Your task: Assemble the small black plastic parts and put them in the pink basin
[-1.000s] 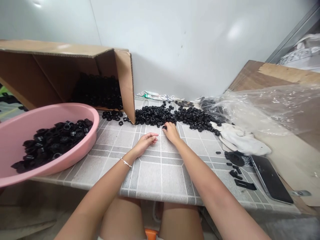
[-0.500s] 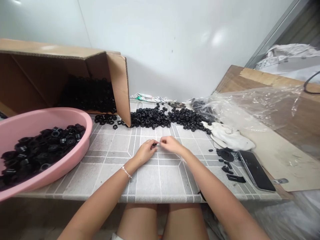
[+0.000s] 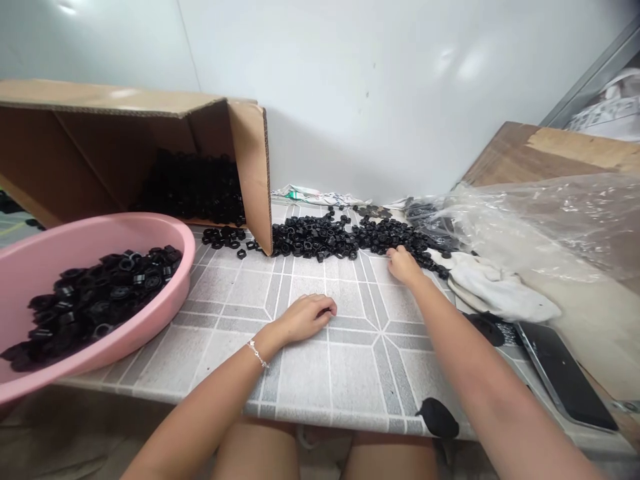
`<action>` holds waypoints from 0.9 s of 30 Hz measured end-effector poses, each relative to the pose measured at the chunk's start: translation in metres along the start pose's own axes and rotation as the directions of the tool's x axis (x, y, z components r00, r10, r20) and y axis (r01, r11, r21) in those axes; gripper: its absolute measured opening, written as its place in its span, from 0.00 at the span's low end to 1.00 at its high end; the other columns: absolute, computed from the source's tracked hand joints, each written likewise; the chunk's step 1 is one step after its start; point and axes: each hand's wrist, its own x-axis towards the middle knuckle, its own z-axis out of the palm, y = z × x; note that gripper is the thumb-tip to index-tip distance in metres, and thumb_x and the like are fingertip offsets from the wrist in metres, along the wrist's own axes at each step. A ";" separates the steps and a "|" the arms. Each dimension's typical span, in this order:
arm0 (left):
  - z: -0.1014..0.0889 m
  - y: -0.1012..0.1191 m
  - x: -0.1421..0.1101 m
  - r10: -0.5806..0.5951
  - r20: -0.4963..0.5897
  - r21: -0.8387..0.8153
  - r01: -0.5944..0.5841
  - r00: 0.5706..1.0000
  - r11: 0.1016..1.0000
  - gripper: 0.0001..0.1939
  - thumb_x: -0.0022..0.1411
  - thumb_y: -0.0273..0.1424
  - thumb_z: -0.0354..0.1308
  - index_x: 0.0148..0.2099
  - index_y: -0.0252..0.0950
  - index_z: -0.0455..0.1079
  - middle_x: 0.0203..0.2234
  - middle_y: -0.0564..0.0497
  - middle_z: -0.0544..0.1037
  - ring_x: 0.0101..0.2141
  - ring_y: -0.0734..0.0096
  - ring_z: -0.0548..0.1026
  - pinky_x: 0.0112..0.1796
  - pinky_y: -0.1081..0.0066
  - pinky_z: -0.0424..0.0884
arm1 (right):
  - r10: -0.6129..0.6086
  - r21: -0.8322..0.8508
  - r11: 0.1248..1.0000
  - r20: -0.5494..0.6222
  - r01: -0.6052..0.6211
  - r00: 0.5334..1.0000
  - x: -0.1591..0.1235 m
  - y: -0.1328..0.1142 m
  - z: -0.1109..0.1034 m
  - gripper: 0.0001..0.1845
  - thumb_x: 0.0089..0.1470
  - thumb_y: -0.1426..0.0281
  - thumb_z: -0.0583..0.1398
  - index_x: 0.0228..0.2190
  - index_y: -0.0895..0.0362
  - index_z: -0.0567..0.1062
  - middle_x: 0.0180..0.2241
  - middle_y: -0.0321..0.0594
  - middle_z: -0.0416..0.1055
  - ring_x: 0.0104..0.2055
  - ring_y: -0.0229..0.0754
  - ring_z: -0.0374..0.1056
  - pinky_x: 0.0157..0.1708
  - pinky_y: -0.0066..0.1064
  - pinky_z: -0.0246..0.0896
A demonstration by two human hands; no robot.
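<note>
Your parts are small black nut-like rings [image 3: 313,237], smooth with a dull shine, hexagonal outlines on several, heaped loose at your 12 to 1 o'clock. More fill the smooth pink basin [image 3: 170,283] at 10, and others lie inside the corrugated cardboard box [image 3: 250,167] at 11, tipped on its side. Tablecloth [image 3: 310,380] is grey, printed with white lines in a plaid. Soft white cloth [image 3: 495,290] sits crumpled at 1 to 2, glossy clear film [image 3: 540,220] beyond it; flat phone [image 3: 565,377] at 2, dark glass up. Print on the white-and-green sheet [image 3: 320,196] along the wall at 12 is too small to read. Right hand [image 3: 404,265]: fingertips bunched at the heap's near edge, rings at its 12; can't tell if it pinches one. Left hand [image 3: 306,318]: fingers curled toward thumb, contents unclear; heap at its 12, apart.
</note>
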 end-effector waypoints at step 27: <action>0.015 -0.028 0.004 0.014 -0.164 0.111 0.004 0.986 0.994 0.16 0.58 0.18 0.45 0.45 0.34 0.67 0.38 0.46 0.70 0.42 0.66 0.69 0.46 0.66 0.67 | -0.190 0.974 0.220 -0.004 0.047 0.982 -0.134 -0.135 -0.004 0.12 0.45 0.65 0.62 0.34 0.55 0.73 0.29 0.36 0.69 0.30 0.38 0.65 0.35 0.33 0.64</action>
